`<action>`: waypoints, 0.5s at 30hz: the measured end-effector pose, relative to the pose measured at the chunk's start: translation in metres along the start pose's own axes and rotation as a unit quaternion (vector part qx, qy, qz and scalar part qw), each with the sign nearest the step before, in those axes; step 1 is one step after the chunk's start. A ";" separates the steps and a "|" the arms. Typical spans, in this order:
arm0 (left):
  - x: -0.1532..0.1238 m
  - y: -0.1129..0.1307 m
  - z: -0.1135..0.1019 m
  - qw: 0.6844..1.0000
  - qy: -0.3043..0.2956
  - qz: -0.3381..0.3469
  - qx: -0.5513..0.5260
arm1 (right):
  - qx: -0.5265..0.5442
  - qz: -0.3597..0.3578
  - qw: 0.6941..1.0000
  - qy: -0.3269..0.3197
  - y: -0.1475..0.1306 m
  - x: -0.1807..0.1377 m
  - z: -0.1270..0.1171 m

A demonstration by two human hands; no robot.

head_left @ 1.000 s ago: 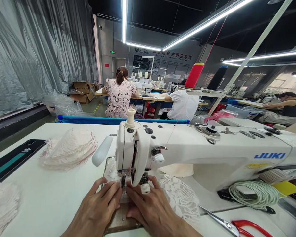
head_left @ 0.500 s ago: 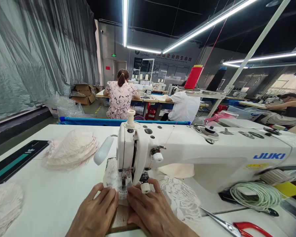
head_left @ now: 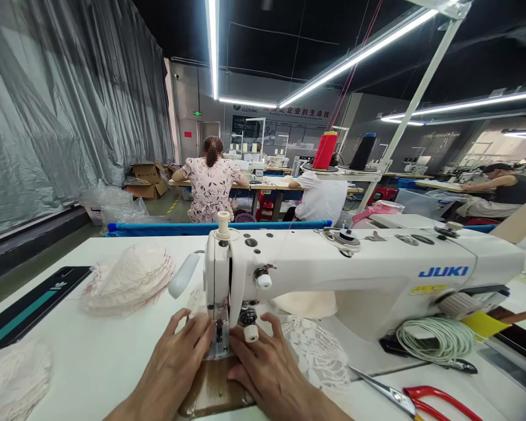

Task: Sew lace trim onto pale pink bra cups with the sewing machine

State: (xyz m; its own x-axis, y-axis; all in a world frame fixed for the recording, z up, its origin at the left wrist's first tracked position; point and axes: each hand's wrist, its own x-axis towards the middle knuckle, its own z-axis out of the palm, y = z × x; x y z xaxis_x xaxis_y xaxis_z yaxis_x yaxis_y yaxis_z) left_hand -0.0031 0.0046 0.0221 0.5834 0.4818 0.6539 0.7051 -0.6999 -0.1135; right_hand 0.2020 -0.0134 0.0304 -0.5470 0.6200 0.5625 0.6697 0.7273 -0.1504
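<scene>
A white JUKI sewing machine point(head_left: 355, 275) stands across the table. My left hand point(head_left: 175, 365) and my right hand point(head_left: 267, 368) lie flat on either side of the needle foot point(head_left: 219, 339), fingers stretched and pressing a piece of white lace point(head_left: 315, 354) that spreads out to the right under the machine arm. A brown plate point(head_left: 210, 389) shows between my wrists. Both hands hold nothing; they only press down on the lace.
A stack of pale lace cups point(head_left: 129, 280) lies at the left, more lace point(head_left: 13, 380) at the lower left beside a dark ruler strip point(head_left: 24, 307). Red-handled scissors point(head_left: 421, 400) and a coiled cord point(head_left: 436, 339) lie at the right. Other people sew at tables behind.
The lace that showed to the left of the needle has slid under the foot. Both hands have crept slightly toward the needle; the view has tilted up a little.
</scene>
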 end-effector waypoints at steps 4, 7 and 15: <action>0.013 -0.004 0.001 0.998 -0.047 0.012 0.033 | -0.019 0.007 1.000 0.006 -0.001 0.003 0.002; 0.015 -0.003 0.004 0.998 -0.032 0.017 0.052 | -0.052 -0.009 0.999 0.015 -0.002 0.004 0.004; -0.015 0.018 -0.020 0.996 -0.002 0.018 0.092 | -0.072 -0.062 0.995 0.039 -0.017 0.004 0.002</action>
State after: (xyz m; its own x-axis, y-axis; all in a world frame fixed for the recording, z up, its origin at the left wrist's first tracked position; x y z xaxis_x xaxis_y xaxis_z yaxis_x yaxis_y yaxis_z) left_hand -0.0076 -0.0257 0.0255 0.6104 0.4606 0.6444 0.7457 -0.6084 -0.2715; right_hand 0.1874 -0.0225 0.0339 -0.5930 0.4996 0.6315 0.6672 0.7439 0.0381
